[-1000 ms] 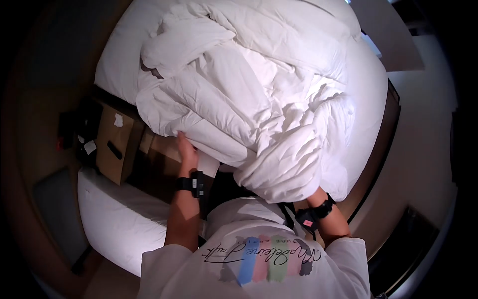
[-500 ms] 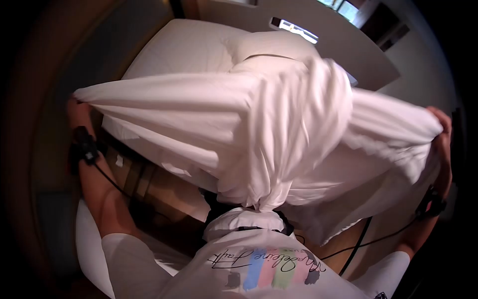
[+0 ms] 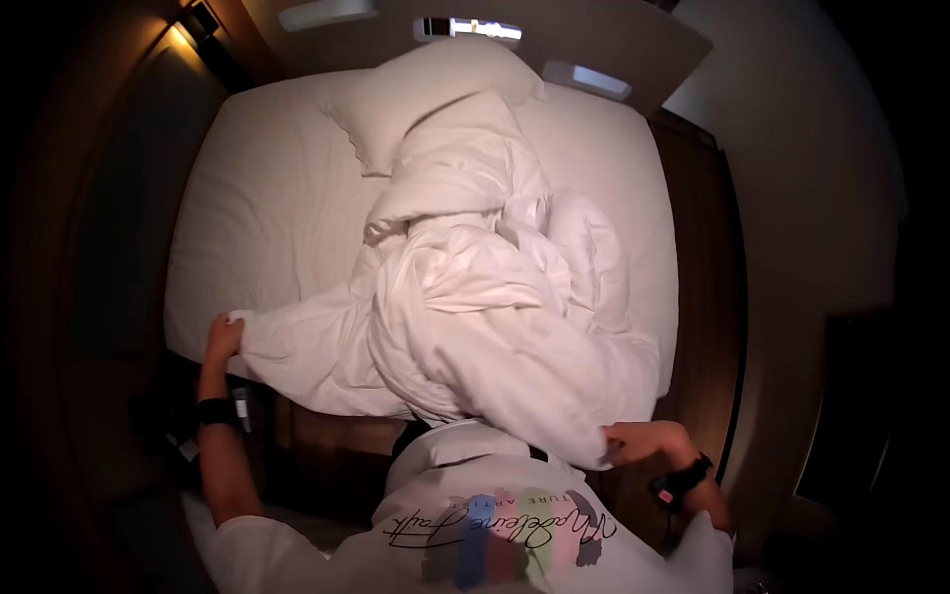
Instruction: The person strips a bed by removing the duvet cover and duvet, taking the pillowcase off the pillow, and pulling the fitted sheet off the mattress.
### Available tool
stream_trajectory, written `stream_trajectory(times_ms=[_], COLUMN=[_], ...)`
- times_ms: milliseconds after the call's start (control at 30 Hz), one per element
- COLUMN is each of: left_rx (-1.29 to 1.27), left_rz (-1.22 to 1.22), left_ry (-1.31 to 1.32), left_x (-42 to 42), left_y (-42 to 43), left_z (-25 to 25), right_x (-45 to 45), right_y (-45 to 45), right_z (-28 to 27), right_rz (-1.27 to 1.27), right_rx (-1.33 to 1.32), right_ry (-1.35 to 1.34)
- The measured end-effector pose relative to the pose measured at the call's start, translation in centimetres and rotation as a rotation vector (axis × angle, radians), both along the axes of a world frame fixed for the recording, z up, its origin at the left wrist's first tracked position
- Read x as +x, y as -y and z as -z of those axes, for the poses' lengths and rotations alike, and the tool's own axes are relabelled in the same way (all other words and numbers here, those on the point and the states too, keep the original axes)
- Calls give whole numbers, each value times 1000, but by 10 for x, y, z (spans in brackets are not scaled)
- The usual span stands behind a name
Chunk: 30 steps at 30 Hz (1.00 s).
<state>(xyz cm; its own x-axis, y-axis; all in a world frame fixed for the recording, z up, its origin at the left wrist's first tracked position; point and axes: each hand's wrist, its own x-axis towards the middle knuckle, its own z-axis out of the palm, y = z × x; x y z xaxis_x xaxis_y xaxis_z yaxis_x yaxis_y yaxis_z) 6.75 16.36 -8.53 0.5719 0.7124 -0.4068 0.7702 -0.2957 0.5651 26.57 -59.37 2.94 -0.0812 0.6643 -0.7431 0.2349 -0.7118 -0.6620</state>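
Lying twisted, the duvet (image 3: 475, 282) is pinched at its edge by the left grip (image 3: 228, 335) and right grip (image 3: 643, 443), bunched between them on the bed (image 3: 262, 203). By uneven pulling, its twist could be tightened and the pillow (image 3: 426, 94), beyond both grips, dragged along.

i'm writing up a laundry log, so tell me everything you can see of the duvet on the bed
The duvet is plain white and looks like soft, padded cloth. It lies bunched, twisted and deeply creased down the middle of the mattress, its far end against the pillow. The left hand grips one end, spread out in a flatter flap; the right hand grips the near edge on the other side. Its underside is hidden.
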Motion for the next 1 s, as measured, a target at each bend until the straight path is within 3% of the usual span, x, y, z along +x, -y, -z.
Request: stream_trajectory(times_ms=[67,100,133,167,233,267,367,433,467,500,533,567,600,667,700,733,767,800,833,900,933,1000], left_rx=[230,407,410,390,265,239,92,319,459,458,350,232,174,214,391,643,828,670,428,222,188,19], left_rz=[137,232,365,505,727,927,1217,1347,1384,1379,1444,1486,1299,883,795,890,711,378,255,-245,-302,-416], left_ry=[-105,-45,57,187,408,388,166,102,120,128,-149,-428,-293,61,20,-21,57,61,370,697,787,1061], left_x=[52,80,107,134,183,198,235,244,246,252,264,274,273,270,282,295,297,298,290,280,261,225], left_y=[84,121,162,200,280,311,397,440,454,460,463,465,460,421,383,321,261,207,194,134,133,164], left_z=[-32,-27,-30,-30,-38,-41,-51,-45,-40,-34,-25,-18,-9,19,37,50,41,5,-75,-142,-178,-221], right_x=[5,15,30,45,73,87,106,108,111,113,122,125,134,158,179,200,212,224,249,258,242,189], right_y=[-20,-24,-21,-26,-56,-61,-88,-104,-100,-94,-92,-92,-87,-74,-66,-44,-29,-14,21,64,95,111], right_z=[5,22,53,81,93,103,124,127,137,157,176,188,227,299,269,234,168,98,59,-48,-82,-126], right_rz=[131,202,195,233,425,466,398,506,507,765,1007,1218,1206,1603,1802,1765,1820,1856,1968,2033,1833,1844], right_rx=[29,-9,216,245,244,258,47,-197,-199,-76,62,92,103,176,156,495,660,831,1063,1051,1228,1380], right_ry=[-143,92,396,645,842,884,903,1175,1177,1097,1005,702,704,477,155,282,277,267,14,34,26,132])
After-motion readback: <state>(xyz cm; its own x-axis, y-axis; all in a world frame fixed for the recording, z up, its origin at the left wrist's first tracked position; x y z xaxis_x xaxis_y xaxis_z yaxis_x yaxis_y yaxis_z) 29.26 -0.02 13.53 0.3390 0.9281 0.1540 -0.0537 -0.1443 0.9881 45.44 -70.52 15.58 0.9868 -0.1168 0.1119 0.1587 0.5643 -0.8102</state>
